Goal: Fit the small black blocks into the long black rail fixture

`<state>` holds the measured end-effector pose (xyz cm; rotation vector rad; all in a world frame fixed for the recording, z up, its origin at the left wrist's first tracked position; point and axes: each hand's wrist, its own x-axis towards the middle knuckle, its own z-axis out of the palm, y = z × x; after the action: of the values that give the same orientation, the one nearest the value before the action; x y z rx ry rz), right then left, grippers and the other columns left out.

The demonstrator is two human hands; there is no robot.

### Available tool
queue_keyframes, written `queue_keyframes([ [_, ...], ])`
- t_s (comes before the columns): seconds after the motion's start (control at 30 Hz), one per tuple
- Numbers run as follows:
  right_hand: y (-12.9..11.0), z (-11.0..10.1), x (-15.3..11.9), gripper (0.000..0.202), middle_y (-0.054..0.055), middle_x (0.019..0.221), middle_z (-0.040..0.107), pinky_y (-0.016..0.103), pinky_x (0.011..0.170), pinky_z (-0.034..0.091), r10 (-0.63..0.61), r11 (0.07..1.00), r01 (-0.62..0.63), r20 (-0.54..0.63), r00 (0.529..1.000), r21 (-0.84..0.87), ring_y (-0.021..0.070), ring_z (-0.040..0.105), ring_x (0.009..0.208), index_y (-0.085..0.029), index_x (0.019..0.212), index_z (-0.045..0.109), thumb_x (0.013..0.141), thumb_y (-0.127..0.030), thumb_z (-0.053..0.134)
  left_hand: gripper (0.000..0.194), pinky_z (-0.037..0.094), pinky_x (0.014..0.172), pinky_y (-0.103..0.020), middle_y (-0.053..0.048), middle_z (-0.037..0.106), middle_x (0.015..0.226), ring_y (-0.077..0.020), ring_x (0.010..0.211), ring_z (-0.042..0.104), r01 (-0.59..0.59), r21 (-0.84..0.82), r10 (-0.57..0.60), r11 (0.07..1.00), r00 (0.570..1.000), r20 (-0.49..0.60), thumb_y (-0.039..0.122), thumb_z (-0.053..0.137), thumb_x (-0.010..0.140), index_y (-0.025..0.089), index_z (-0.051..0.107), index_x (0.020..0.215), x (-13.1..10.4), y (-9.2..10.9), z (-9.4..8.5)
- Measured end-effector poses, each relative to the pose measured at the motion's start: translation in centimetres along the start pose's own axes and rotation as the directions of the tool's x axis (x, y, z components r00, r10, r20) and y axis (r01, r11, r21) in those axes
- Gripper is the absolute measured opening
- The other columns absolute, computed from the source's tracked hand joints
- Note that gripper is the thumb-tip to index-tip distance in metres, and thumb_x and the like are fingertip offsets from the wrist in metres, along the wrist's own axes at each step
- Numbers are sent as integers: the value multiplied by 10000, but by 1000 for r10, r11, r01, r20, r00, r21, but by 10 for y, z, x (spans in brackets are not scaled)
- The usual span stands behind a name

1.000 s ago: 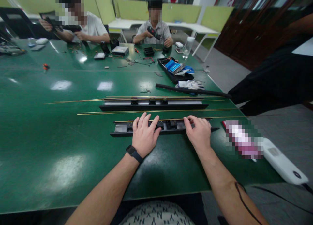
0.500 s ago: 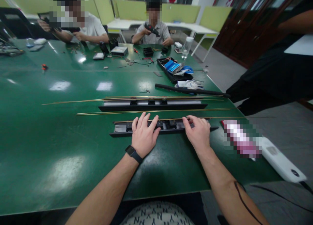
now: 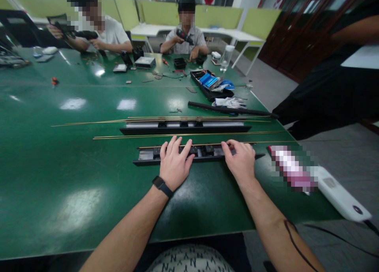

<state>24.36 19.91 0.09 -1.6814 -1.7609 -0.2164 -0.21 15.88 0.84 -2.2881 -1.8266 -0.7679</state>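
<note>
A black-edged metal channel (image 3: 146, 155) with black blocks (image 3: 208, 149) inside it lies on the table before me. My left hand (image 3: 175, 159) rests across it, fingers spread over the channel's far edge, pressing on it. Along that far edge runs a thin brass-coloured rod (image 3: 204, 145), its end reaching out past the right side. My right hand (image 3: 239, 157) is closed at the right part of the channel, thumb and forefinger pinched at the rod; its fingertips are partly hidden.
A second channel (image 3: 142, 130) lies beyond, with long brass rods (image 3: 118, 137) in front and on it. Farther back are a black tube (image 3: 207, 105), gloves (image 3: 229, 102) and a black tray (image 3: 211, 93). A white power bank-like device (image 3: 340, 195) sits right. Co-workers sit opposite; another person stands right.
My hands hold nearly the same place. The rod's right end reaches slightly farther right. Across the table, a co-worker's hand has shifted inward on the tabletop.
</note>
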Motion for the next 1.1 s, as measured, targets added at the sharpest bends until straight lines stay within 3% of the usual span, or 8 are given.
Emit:
queue_keyframes([
  [0.8, 5, -1, 0, 373, 42, 877, 746, 374, 863, 321, 84, 996, -84, 27, 996, -7, 247, 595, 933, -239, 972, 754, 978, -572, 587, 470, 266, 1252, -569, -145, 575, 1541, -332, 1530, 416, 6, -29, -7, 1000, 1000, -25, 419, 535, 1040, 287, 583, 1488, -1, -1, 2],
  [1.1, 5, 0, -1, 403, 57, 880, 743, 390, 881, 325, 86, 996, -86, 27, 996, -4, 261, 587, 948, -235, 979, 753, 978, -594, 569, 319, 259, 1255, -570, -122, 587, 1530, -318, 1542, 404, 21, -94, -25, 995, 999, -37, 399, 587, 1023, 281, 646, 1314, -1, -1, 2],
])
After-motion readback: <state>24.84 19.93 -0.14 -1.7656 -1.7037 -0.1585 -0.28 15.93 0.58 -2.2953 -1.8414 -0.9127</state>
